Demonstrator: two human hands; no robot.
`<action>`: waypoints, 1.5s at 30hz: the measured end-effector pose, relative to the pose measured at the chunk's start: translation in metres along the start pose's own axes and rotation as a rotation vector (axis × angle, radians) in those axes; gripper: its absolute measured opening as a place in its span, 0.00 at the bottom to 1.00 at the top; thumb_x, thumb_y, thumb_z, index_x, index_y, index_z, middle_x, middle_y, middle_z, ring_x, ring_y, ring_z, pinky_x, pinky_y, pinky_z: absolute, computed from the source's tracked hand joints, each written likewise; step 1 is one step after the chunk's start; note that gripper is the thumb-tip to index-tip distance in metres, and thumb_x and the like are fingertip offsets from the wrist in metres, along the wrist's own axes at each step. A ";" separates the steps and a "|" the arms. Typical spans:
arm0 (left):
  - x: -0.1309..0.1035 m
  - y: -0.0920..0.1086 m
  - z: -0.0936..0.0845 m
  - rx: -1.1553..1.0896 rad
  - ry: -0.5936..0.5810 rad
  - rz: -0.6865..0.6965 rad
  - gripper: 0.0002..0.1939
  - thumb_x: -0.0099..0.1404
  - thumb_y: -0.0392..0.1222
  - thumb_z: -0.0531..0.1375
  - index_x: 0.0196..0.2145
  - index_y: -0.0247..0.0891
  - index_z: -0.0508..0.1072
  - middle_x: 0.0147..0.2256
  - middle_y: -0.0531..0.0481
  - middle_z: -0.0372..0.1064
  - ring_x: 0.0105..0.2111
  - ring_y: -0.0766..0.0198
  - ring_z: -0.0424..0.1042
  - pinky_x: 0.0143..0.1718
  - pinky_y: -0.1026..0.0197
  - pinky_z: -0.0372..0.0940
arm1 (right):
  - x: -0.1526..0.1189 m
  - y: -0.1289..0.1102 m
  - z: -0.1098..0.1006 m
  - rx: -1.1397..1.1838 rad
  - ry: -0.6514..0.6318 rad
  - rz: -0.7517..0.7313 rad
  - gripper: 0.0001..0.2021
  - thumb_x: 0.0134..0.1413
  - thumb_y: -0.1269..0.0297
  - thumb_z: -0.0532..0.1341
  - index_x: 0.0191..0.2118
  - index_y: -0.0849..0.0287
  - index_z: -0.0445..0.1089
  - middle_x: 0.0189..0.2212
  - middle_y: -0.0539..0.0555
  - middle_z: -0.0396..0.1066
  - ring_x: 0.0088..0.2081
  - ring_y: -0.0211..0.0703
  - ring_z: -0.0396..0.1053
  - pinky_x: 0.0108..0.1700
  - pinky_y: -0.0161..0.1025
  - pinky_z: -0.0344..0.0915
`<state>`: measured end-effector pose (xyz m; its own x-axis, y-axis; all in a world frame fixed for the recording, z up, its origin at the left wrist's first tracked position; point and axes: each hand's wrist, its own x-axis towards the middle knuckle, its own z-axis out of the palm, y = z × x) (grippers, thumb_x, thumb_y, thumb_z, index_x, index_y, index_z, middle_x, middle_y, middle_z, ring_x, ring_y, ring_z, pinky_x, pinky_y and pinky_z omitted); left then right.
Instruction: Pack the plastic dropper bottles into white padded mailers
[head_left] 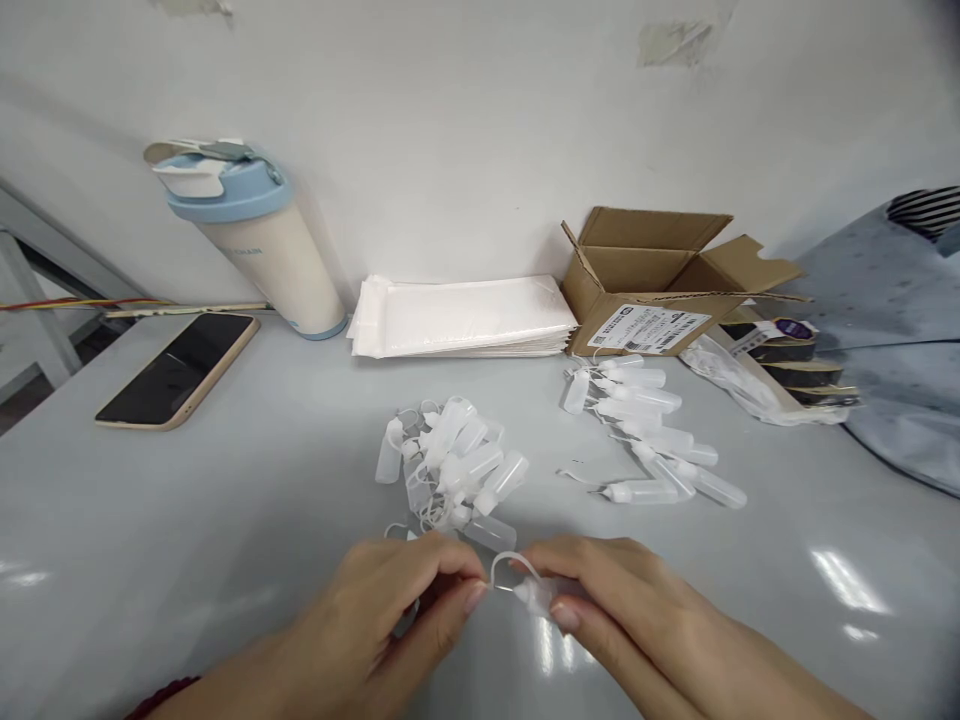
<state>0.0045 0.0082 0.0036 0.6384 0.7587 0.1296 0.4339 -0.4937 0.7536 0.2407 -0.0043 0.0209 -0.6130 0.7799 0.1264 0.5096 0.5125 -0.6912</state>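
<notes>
My right hand [622, 600] grips a small translucent plastic dropper bottle [541, 592] lying sideways, its tip pointing left. My left hand [390, 625] pinches the thin loop and cap tether [504, 568] at the bottle's tip. Both hands meet low at the centre of the grey table [225, 520]. Just beyond them lies a loose heap of the same small bottles [450, 465]. A second group of small bottles [652, 430] lies in a rough row to the right.
A blue-lidded tumbler [259, 235] stands at the back left, a phone [180, 368] face up beside it. A stack of white plastic bags [461, 315] and an open cardboard box [649, 275] sit along the wall. Tape rolls [795, 355] and grey fabric [900, 330] lie right.
</notes>
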 end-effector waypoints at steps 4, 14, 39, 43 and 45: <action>0.002 -0.001 0.000 -0.006 0.013 0.010 0.07 0.71 0.37 0.51 0.35 0.42 0.66 0.21 0.60 0.63 0.20 0.71 0.63 0.23 0.70 0.57 | -0.001 -0.004 -0.003 -0.016 -0.026 0.015 0.13 0.69 0.65 0.45 0.45 0.62 0.65 0.29 0.52 0.71 0.35 0.42 0.75 0.34 0.35 0.71; 0.003 0.001 0.001 -0.007 0.008 0.012 0.08 0.70 0.37 0.51 0.33 0.42 0.67 0.20 0.61 0.62 0.19 0.72 0.62 0.21 0.70 0.57 | 0.001 -0.005 -0.003 -0.008 -0.049 0.020 0.13 0.69 0.65 0.47 0.49 0.62 0.65 0.35 0.55 0.76 0.36 0.43 0.76 0.34 0.36 0.71; 0.000 0.004 0.003 0.062 0.037 0.069 0.06 0.70 0.36 0.53 0.34 0.42 0.67 0.20 0.62 0.65 0.18 0.72 0.66 0.26 0.69 0.61 | -0.002 -0.006 -0.003 0.103 -0.010 0.058 0.12 0.65 0.68 0.52 0.52 0.53 0.63 0.44 0.51 0.76 0.41 0.39 0.75 0.38 0.32 0.70; 0.002 0.007 0.005 0.063 0.088 0.095 0.08 0.70 0.36 0.51 0.33 0.41 0.67 0.19 0.61 0.66 0.17 0.72 0.65 0.23 0.69 0.60 | -0.002 -0.008 -0.003 0.084 -0.040 0.101 0.12 0.65 0.67 0.53 0.52 0.53 0.64 0.43 0.51 0.76 0.40 0.40 0.75 0.38 0.33 0.71; 0.002 0.007 0.005 0.069 0.084 0.084 0.09 0.70 0.35 0.50 0.33 0.41 0.67 0.19 0.61 0.66 0.18 0.71 0.65 0.24 0.69 0.60 | -0.002 -0.008 -0.003 0.081 -0.052 0.101 0.12 0.65 0.67 0.53 0.52 0.55 0.65 0.42 0.52 0.77 0.39 0.41 0.76 0.38 0.33 0.71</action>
<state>0.0118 0.0038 0.0060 0.6201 0.7448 0.2464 0.4254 -0.5832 0.6921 0.2398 -0.0091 0.0285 -0.5926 0.8053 0.0176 0.5212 0.4000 -0.7539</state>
